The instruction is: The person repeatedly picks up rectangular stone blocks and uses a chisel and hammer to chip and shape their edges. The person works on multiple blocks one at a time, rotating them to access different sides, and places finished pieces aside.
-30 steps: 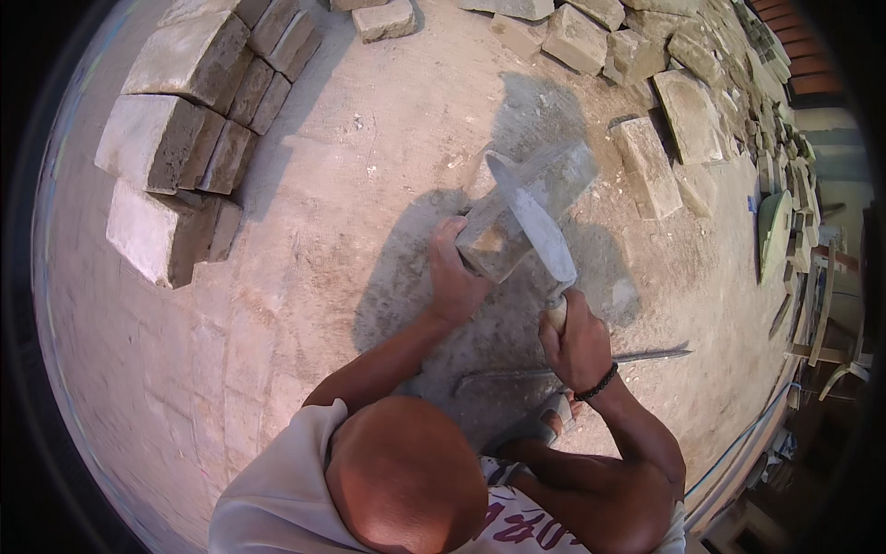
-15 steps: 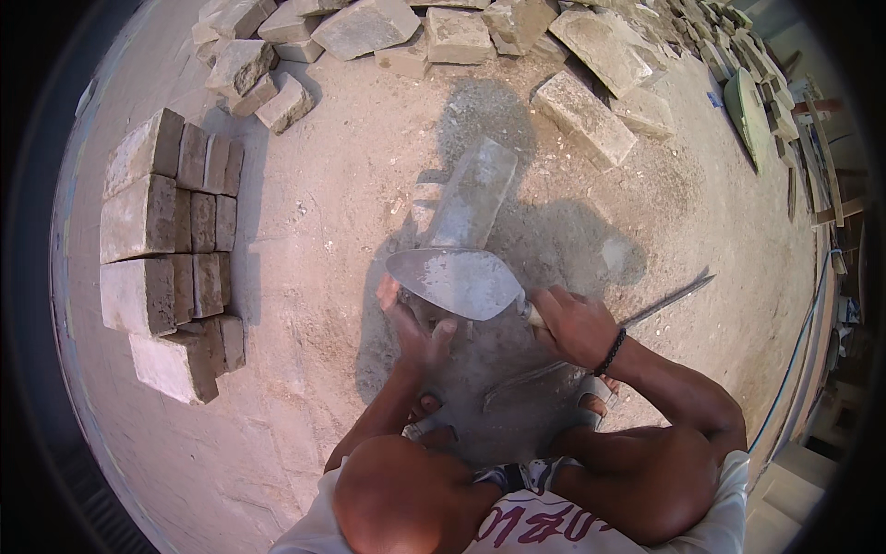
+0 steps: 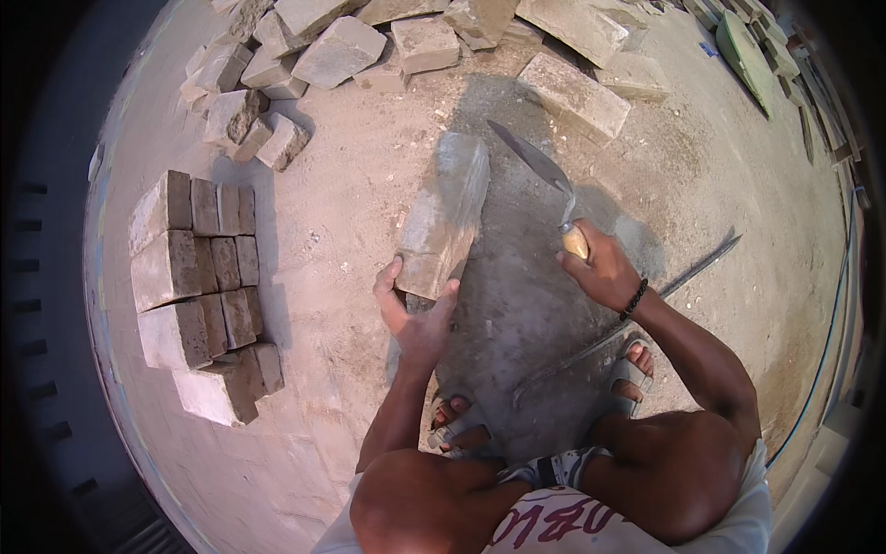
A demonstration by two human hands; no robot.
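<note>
A long grey block (image 3: 448, 198) stands out from the dusty ground in front of me, angled slightly away to the right. My left hand (image 3: 420, 323) grips its near end, fingers along the left side and thumb on the right. Around the wooden handle of a trowel (image 3: 540, 162) my right hand (image 3: 604, 268) is closed. The trowel's blade is tilted nearly edge-on, to the right of the block's far end and apart from it. A dark beaded band circles my right wrist.
At the left stands a neat stack of blocks (image 3: 171, 268). Loose blocks (image 3: 341, 51) lie heaped along the far side, with one large block (image 3: 577, 97) at the far right. A thin metal bar (image 3: 697, 266) rests on the ground beside my right forearm. A blue hose (image 3: 821, 342) runs along the right.
The trowel has swung up and right from over the block's near end, its blade turning from flat to edge-on. My left hand now holds the block's near end.
</note>
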